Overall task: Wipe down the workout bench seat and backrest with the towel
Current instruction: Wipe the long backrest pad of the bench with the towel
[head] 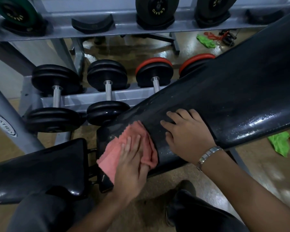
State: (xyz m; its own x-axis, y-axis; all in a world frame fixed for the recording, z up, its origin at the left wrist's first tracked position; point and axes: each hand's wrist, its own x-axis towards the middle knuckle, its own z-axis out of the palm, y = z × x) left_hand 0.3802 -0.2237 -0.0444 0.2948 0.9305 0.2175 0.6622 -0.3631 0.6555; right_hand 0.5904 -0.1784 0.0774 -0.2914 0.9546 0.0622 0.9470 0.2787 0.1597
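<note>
The black padded backrest [233, 97] slopes up from the centre to the upper right, and its surface glistens with wet droplets. The black seat pad [40, 168] lies lower left, apart from the backrest across a gap with metal brackets. A pink towel [122, 144] is spread over the backrest's lower end. My left hand [132, 164] lies flat on the towel, fingers together, pressing it onto the pad. My right hand [186, 134], with a metal watch on its wrist, rests spread on the bare backrest just right of the towel, holding nothing.
A grey dumbbell rack [84, 97] stands right behind the bench with black and red-trimmed dumbbells [105, 92] on two tiers. A grey frame post [8, 118] rises at left. Green cloths [279, 144] and red cords lie on the glossy floor at right. My legs are below.
</note>
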